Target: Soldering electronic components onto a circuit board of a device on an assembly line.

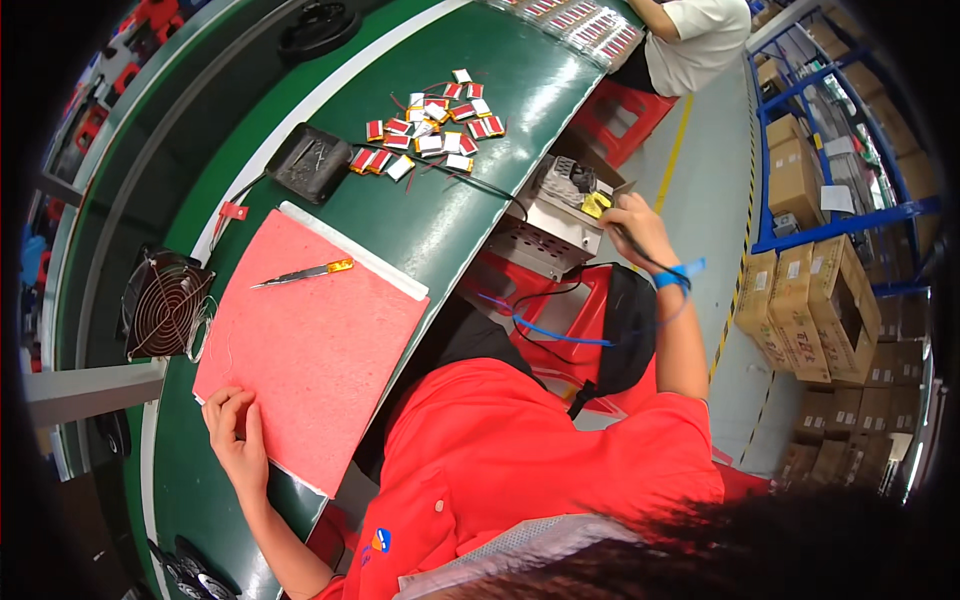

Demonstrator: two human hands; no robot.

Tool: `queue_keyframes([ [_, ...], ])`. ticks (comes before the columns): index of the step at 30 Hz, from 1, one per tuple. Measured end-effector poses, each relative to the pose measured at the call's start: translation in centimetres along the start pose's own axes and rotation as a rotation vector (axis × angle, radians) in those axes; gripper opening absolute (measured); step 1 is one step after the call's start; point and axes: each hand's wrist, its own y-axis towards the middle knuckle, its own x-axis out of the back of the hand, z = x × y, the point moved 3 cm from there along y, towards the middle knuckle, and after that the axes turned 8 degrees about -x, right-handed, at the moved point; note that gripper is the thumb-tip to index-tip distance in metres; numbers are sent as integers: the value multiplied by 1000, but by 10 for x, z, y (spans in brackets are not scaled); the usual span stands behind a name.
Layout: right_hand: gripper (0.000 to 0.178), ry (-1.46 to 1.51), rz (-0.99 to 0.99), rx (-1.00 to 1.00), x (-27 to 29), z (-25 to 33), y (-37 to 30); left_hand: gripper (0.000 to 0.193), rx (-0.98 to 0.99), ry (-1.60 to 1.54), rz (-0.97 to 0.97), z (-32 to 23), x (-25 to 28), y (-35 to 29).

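Observation:
My left hand (237,428) rests at the near left edge of a pink mat (310,350), fingers loosely curled and thumb apart, with nothing visible in it. Beside its fingertips lies a thin pale wire (230,352). Tweezers (303,273) with orange tape at one end lie on the mat. Off the bench to the right, my right hand (638,228) is closed around a dark-handled soldering iron (628,240), its cord trailing past my wrist; the tip is hard to see. It is beside a yellow sponge (596,204) on a pale metal box (545,240).
Several small red-and-white battery packs (430,130) are scattered on the green bench (500,90). A black tray (310,163) and a fan (165,307) stand beyond the mat. A black bag (630,330) hangs near my right arm. Another person (700,45) sits at the far end.

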Motion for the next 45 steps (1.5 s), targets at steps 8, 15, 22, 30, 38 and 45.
queue_keyframes([
  [8, 8, 456, 46, -98, -11, -42, -1, 13, -3, -3, -24, -4, -1, 0],
  [15, 22, 1672, -157, -170, 19, -21, 4, 9, -37, 2, -66, 7, -3, 2],
  [22, 36, 1148, 40, 274, 28, 182, 87, 9, -33, -17, -86, 5, 7, 0],
  [30, 24, 524, -187, 533, -2, 242, 159, 10, -107, -125, -106, 22, -1, -10],
  [38, 39, 584, -172, 39, -13, 104, 148, 19, -193, -70, -50, 14, -2, -5],
  [45, 41, 633, -205, 0, -42, 146, 163, 23, -78, 51, -46, 5, 12, -15],
])
